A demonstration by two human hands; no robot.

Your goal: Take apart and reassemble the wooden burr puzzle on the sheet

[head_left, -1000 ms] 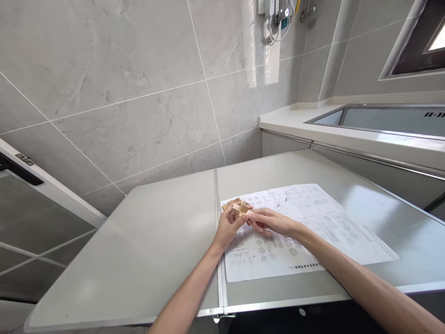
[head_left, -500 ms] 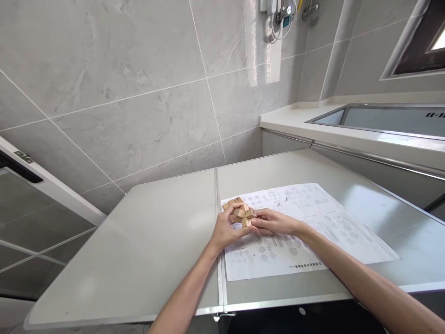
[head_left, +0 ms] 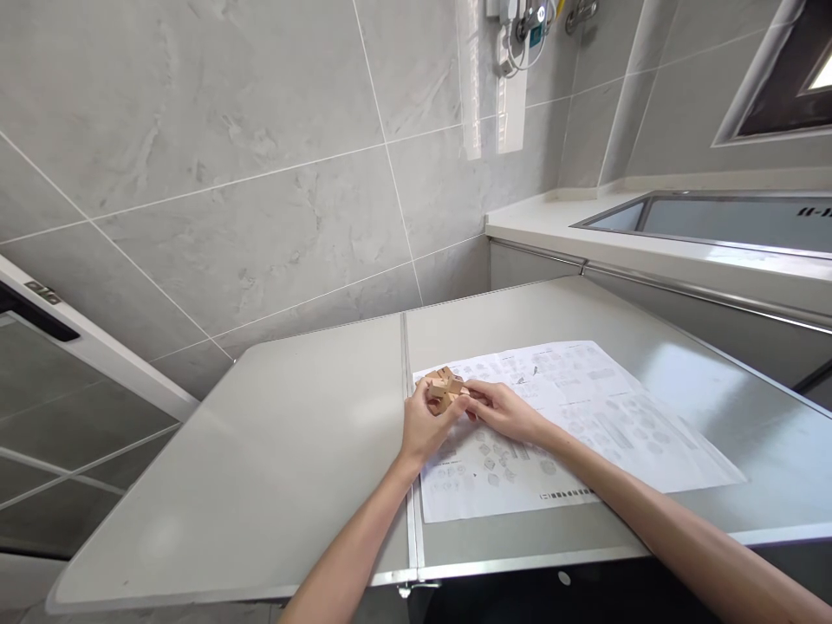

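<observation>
Between my two hands is a wooden burr puzzle, made of light brown interlocking blocks that cross each other. My left hand is closed around its left and near side, thumb along the front. From the right, my right hand pinches the puzzle with thumb and fingers. More wooden blocks show just behind it; the hands partly hide them, and I cannot tell whether they are joined to it. Beneath lies a large printed instruction sheet with small diagrams.
The sheet lies on a grey folding table with a metal seam down the middle. A white counter with a sink stands at the right. Behind is a tiled wall; at the left, a white-framed door.
The puzzle has turned in my hands and moved slightly up and left. My left fingers have curled closer round it, and my right hand has shifted a little left.
</observation>
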